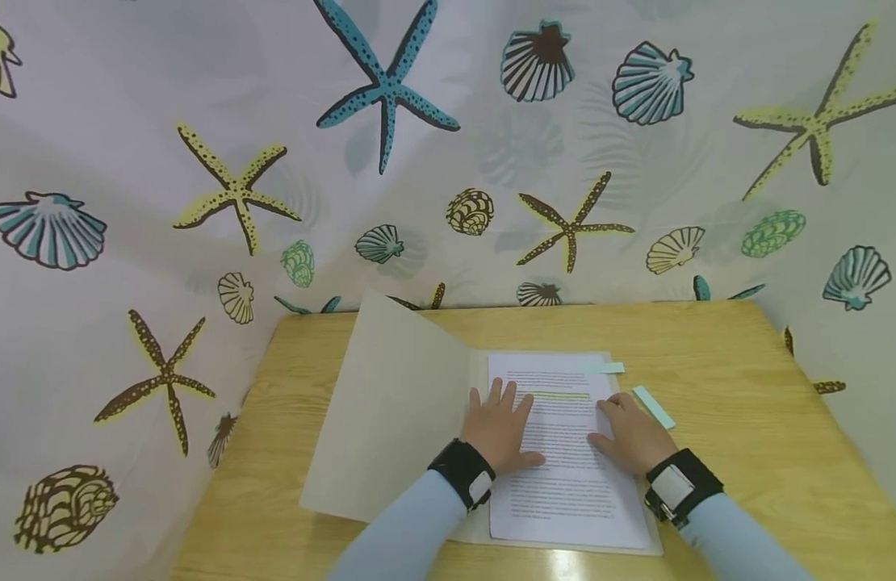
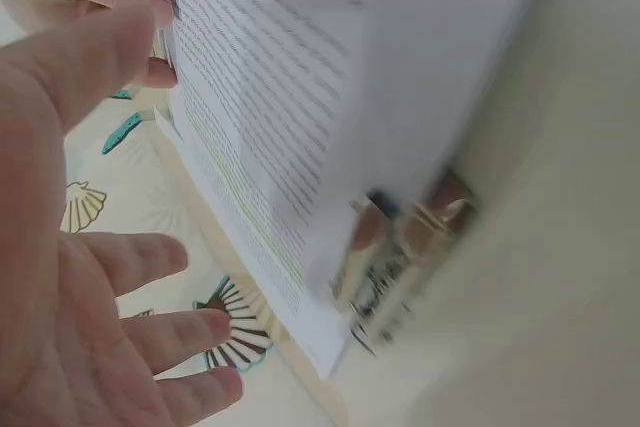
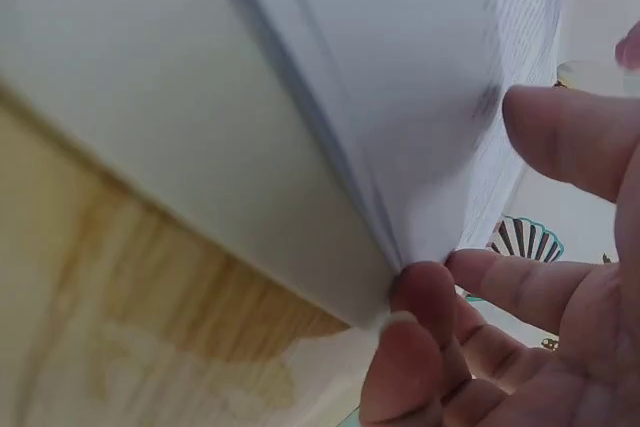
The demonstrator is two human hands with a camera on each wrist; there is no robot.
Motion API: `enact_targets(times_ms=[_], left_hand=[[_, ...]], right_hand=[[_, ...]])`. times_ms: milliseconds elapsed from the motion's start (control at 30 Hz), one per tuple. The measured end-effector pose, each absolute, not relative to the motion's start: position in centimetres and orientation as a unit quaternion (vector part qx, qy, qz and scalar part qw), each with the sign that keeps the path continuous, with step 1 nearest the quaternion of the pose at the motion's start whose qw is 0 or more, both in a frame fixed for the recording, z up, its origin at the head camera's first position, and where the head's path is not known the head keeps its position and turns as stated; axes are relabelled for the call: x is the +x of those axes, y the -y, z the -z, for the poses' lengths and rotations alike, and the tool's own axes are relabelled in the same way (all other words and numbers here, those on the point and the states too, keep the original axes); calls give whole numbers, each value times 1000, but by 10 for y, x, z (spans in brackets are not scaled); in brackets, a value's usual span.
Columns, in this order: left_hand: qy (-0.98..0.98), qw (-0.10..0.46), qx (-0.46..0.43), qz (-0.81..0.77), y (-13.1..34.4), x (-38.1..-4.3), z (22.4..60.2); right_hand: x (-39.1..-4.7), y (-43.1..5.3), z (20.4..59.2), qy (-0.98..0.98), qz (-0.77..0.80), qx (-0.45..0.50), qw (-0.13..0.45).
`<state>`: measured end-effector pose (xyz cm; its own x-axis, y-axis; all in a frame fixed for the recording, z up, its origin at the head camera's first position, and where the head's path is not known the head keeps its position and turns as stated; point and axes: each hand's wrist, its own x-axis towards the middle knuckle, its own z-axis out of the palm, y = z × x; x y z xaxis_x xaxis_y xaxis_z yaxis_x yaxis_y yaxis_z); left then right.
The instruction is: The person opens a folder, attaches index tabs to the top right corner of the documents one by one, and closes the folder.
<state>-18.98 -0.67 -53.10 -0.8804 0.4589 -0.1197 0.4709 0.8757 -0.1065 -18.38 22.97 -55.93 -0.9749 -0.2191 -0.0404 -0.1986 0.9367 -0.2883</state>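
Observation:
A stack of printed papers (image 1: 557, 492) lies in an opened pale folder (image 1: 397, 403), whose cover stands tilted up on the left. One line on the top sheet is highlighted yellow. My left hand (image 1: 497, 428) is spread over the left part of the printed page, its fingers extended. My right hand (image 1: 633, 434) is at the right edge of the papers. In the right wrist view its curled fingertips (image 3: 425, 292) hold the paper edge, with the thumb over the page. A blurred metal clip (image 2: 405, 252) shows beside the papers in the left wrist view.
A pale green strip (image 1: 655, 407) lies on the wooden table (image 1: 738, 387) right of the folder. A similar tab (image 1: 606, 368) juts from the page near its top right. A curtain (image 1: 448, 145) printed with shells and starfish surrounds the table.

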Motion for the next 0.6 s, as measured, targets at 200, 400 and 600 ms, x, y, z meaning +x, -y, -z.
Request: enact_targets(times_ms=[200, 400, 600], left_hand=[[-966, 58, 239, 76, 37, -167, 533], [-970, 76, 227, 43, 40, -157, 549], [-970, 99, 219, 21, 40, -152, 561]], right_hand=[[-185, -234, 558, -985, 137, -92, 40], [-191, -234, 565, -987, 146, -61, 37], [-191, -232, 571, -987, 149, -43, 43]])
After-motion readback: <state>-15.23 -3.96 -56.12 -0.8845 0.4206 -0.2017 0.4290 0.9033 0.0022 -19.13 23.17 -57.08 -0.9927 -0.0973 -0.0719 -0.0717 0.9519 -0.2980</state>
